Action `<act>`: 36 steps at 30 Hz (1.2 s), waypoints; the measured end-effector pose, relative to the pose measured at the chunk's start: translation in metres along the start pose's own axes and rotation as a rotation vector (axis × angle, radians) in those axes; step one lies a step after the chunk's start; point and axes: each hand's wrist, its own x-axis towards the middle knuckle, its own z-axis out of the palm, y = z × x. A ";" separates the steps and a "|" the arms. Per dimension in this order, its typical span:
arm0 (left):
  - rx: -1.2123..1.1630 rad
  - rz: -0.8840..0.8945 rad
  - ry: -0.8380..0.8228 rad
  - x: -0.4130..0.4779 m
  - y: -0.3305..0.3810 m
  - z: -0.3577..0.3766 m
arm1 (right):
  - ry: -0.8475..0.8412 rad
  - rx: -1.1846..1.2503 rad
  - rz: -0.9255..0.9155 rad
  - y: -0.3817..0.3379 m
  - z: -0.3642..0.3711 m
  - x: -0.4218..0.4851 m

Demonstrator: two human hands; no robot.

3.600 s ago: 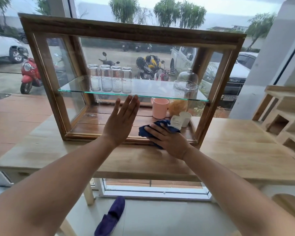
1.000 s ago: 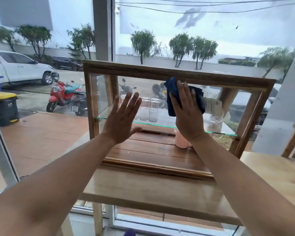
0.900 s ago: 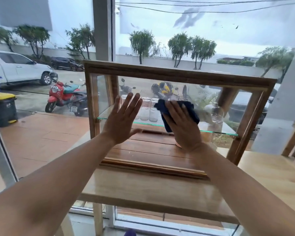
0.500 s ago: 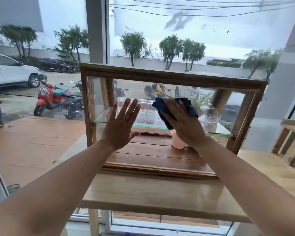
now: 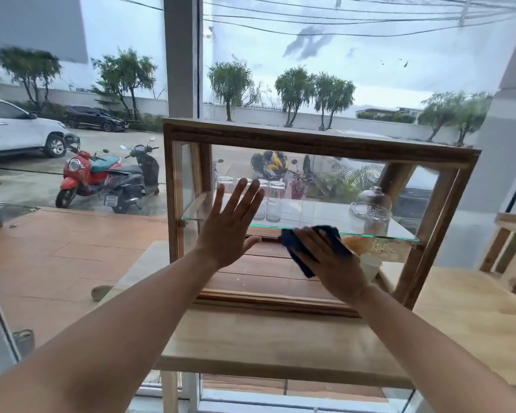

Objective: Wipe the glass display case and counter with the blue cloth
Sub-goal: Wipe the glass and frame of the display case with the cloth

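A wood-framed glass display case (image 5: 319, 143) stands on a light wooden counter (image 5: 268, 338). My left hand (image 5: 231, 226) lies flat with fingers spread on the left part of the front glass. My right hand (image 5: 329, 263) presses the dark blue cloth (image 5: 292, 241) against the lower middle of the same pane, just below the level of the glass shelf (image 5: 316, 214) inside. Most of the cloth is hidden under my palm.
Inside the case, glass jars (image 5: 273, 201) and a glass dome (image 5: 373, 208) stand on the shelf, with a white cup (image 5: 370, 265) below. A wooden rack (image 5: 510, 251) sits at the right. Big windows behind show parked scooters and cars.
My right hand has slid the cloth down the front glass, from the upper middle near the top frame to below shelf level. My left hand has stayed flat on the glass.
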 end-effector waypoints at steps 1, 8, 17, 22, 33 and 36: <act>0.002 0.016 0.000 -0.001 -0.002 -0.002 | 0.026 0.022 0.110 0.012 -0.005 0.017; 0.022 -0.082 -0.018 -0.024 -0.064 -0.020 | 0.198 0.164 0.360 0.046 -0.046 0.111; 0.019 -0.082 -0.090 -0.034 -0.066 -0.016 | 0.192 0.137 0.392 0.003 -0.050 0.136; -0.002 -0.063 -0.126 -0.050 -0.057 -0.006 | 0.084 0.050 0.025 -0.064 -0.017 0.058; -0.048 -0.015 -0.197 -0.055 -0.064 -0.007 | 0.133 0.218 0.358 0.009 -0.048 0.129; -0.050 -0.014 -0.186 -0.056 -0.065 -0.007 | 0.189 0.217 0.433 -0.010 -0.046 0.138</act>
